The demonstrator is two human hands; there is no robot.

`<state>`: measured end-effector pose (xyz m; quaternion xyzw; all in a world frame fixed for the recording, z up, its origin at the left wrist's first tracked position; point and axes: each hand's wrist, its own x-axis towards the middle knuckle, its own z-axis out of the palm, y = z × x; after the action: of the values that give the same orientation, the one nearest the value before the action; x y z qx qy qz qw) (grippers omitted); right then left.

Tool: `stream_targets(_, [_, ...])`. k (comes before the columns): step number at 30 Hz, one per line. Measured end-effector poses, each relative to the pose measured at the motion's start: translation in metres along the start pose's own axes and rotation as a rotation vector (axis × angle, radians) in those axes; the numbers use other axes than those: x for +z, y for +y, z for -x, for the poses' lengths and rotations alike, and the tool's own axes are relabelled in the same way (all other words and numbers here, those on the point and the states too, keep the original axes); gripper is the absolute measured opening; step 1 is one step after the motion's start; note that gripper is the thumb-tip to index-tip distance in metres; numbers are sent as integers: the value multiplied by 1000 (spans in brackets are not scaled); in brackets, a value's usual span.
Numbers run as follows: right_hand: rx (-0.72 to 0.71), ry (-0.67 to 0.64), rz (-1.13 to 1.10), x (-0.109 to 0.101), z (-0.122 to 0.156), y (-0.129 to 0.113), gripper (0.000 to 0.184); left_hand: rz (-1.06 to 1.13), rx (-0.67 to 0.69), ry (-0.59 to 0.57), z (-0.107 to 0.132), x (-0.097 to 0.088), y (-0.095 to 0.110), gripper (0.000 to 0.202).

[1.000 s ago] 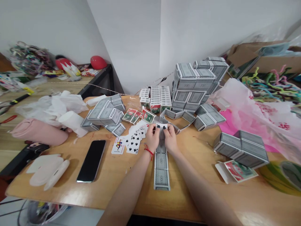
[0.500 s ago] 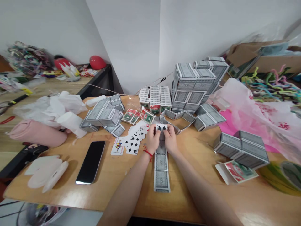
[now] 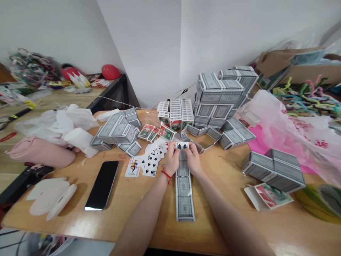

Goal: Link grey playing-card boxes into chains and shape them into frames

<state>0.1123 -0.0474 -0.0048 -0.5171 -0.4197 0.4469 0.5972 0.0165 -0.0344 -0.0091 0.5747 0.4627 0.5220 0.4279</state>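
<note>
Both my hands meet at the middle of the wooden table (image 3: pixel 128 199). My left hand (image 3: pixel 172 161), with a red string on its wrist, and my right hand (image 3: pixel 193 160) pinch a face-up spade card (image 3: pixel 182 145) between them at the far end of a chain of folded grey-backed cards (image 3: pixel 184 193) that runs back toward me. To the left of my left hand lies a fan of face-up spade cards (image 3: pixel 151 160) with a joker card (image 3: pixel 133 166) at its edge.
A black phone (image 3: pixel 102 185) lies at the left front, with white foam pieces (image 3: pixel 49 197) beyond it. Grey card-block structures (image 3: pixel 223 96), (image 3: pixel 275 170), (image 3: pixel 117 129) stand around. Card packs (image 3: pixel 176 113), a pink plastic bag (image 3: pixel 287 124) and crumpled white paper (image 3: pixel 64 122) ring the work area.
The hands and the spade card stay nearly still; the view has shifted a little.
</note>
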Motion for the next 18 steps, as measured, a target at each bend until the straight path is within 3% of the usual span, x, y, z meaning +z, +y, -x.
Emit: stream_targets(18, [-43, -42, 8, -1, 0, -3, 8, 85, -59, 42, 0, 4, 2, 9])
